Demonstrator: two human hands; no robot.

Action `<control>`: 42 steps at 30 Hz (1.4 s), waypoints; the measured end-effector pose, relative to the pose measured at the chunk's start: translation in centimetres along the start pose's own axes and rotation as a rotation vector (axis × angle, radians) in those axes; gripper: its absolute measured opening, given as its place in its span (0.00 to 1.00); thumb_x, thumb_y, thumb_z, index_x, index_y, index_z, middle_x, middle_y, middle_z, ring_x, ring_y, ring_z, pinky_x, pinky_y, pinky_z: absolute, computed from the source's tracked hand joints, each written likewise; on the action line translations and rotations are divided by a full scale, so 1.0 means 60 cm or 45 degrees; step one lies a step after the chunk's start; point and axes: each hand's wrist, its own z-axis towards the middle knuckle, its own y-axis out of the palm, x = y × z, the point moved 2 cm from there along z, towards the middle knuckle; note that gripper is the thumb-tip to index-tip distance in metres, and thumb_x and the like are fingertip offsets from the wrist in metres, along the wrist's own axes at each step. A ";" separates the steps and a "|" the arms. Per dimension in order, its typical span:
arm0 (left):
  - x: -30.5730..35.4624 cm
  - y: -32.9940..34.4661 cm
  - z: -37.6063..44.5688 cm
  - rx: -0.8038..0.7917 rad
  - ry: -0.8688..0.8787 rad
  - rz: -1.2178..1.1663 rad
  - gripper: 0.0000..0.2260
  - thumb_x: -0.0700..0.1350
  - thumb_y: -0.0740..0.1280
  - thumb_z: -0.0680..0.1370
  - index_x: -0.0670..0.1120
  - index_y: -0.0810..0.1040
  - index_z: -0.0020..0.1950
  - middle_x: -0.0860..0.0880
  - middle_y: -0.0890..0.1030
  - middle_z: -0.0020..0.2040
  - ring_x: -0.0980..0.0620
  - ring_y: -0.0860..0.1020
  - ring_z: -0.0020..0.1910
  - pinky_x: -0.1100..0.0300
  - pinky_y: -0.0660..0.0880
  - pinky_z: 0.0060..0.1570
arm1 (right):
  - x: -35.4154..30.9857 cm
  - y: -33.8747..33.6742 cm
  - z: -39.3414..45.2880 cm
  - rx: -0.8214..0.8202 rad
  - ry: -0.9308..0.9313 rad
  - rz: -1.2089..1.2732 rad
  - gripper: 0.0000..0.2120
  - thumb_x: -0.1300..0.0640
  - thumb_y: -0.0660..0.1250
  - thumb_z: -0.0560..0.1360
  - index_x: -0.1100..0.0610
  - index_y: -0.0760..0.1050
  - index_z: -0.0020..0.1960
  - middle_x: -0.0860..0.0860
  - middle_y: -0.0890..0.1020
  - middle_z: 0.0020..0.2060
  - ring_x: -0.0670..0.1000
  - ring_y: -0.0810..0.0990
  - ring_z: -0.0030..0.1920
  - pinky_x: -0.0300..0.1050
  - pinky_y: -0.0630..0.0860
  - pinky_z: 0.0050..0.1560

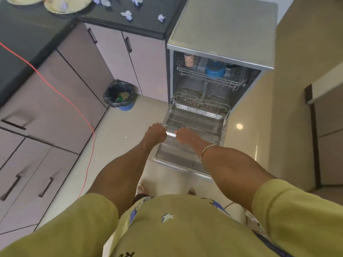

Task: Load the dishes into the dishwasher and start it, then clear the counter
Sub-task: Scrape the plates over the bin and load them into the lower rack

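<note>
At top left, plates on the counter are cut off by the frame edge. Both arms are stretched forward; left hand and right hand curl over the lower rack front rail, fingertips hidden. Dishwasher is open, lower rack pulled out over the door. Upper rack holds a blue pot and a patterned cup.

Left hand and right hand grip the lower rack front rail
</note>
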 end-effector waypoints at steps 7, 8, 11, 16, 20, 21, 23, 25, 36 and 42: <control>-0.159 -0.046 0.010 0.053 -0.065 0.030 0.19 0.43 0.50 0.85 0.38 0.66 0.74 0.38 0.66 0.74 0.38 0.66 0.72 0.45 0.63 0.72 | -0.157 -0.044 0.058 0.002 -0.050 -0.067 0.20 0.59 0.53 0.81 0.60 0.68 0.72 0.61 0.74 0.67 0.63 0.72 0.67 0.61 0.69 0.68; -0.187 -0.056 0.010 0.061 -0.077 0.023 0.19 0.43 0.50 0.85 0.38 0.66 0.74 0.38 0.66 0.74 0.38 0.65 0.72 0.45 0.63 0.72 | -0.182 -0.050 0.066 0.018 -0.050 -0.042 0.20 0.59 0.53 0.81 0.60 0.68 0.71 0.61 0.74 0.66 0.63 0.72 0.67 0.61 0.69 0.68; -0.271 -0.097 0.008 0.112 -0.112 0.040 0.19 0.44 0.49 0.85 0.37 0.66 0.73 0.37 0.66 0.73 0.39 0.66 0.72 0.46 0.63 0.72 | -0.251 -0.070 0.104 0.050 -0.050 -0.052 0.21 0.59 0.50 0.81 0.60 0.68 0.72 0.61 0.73 0.67 0.63 0.72 0.67 0.59 0.70 0.67; -0.390 -0.154 0.024 0.145 -0.139 0.040 0.17 0.42 0.52 0.84 0.37 0.72 0.68 0.36 0.70 0.69 0.37 0.69 0.68 0.47 0.68 0.66 | -0.357 -0.102 0.157 0.080 -0.070 -0.137 0.24 0.58 0.49 0.79 0.56 0.64 0.75 0.59 0.69 0.69 0.62 0.67 0.68 0.59 0.68 0.67; -0.464 -0.194 0.056 0.131 -0.128 0.087 0.15 0.38 0.55 0.79 0.34 0.76 0.61 0.35 0.75 0.63 0.36 0.74 0.61 0.47 0.73 0.59 | -0.421 -0.143 0.182 0.079 -0.106 -0.195 0.26 0.58 0.48 0.79 0.53 0.61 0.76 0.59 0.67 0.70 0.62 0.64 0.70 0.60 0.66 0.68; -0.478 -0.204 0.061 0.137 -0.133 0.087 0.15 0.37 0.56 0.79 0.35 0.76 0.61 0.35 0.76 0.63 0.36 0.75 0.61 0.48 0.73 0.58 | -0.434 -0.152 0.192 0.088 -0.121 -0.201 0.26 0.58 0.48 0.79 0.53 0.60 0.77 0.59 0.67 0.71 0.63 0.63 0.71 0.60 0.66 0.68; -0.502 -0.224 0.078 0.151 -0.139 0.093 0.16 0.38 0.55 0.80 0.36 0.76 0.63 0.35 0.76 0.64 0.37 0.75 0.62 0.49 0.72 0.59 | -0.455 -0.171 0.217 0.103 -0.142 -0.231 0.26 0.58 0.47 0.80 0.53 0.58 0.78 0.60 0.66 0.72 0.63 0.62 0.72 0.60 0.65 0.69; -0.527 -0.241 0.102 0.155 -0.139 0.096 0.17 0.40 0.53 0.82 0.36 0.74 0.66 0.35 0.74 0.66 0.36 0.73 0.64 0.48 0.70 0.62 | -0.471 -0.185 0.258 0.098 -0.148 -0.236 0.27 0.57 0.46 0.79 0.53 0.58 0.78 0.61 0.67 0.71 0.63 0.64 0.71 0.60 0.65 0.69; -0.671 -0.379 0.301 0.209 -0.180 0.075 0.17 0.40 0.56 0.80 0.35 0.76 0.64 0.32 0.76 0.61 0.34 0.74 0.61 0.44 0.71 0.62 | -0.563 -0.375 0.420 0.196 -0.153 -0.179 0.23 0.56 0.47 0.83 0.52 0.61 0.77 0.59 0.68 0.70 0.63 0.63 0.71 0.61 0.66 0.69; -0.684 -0.483 0.394 0.319 -0.174 0.031 0.18 0.42 0.52 0.84 0.33 0.73 0.65 0.32 0.73 0.65 0.35 0.71 0.65 0.42 0.67 0.66 | -0.587 -0.479 0.536 0.193 -0.175 -0.238 0.24 0.59 0.48 0.80 0.54 0.62 0.75 0.62 0.69 0.68 0.64 0.66 0.68 0.61 0.67 0.67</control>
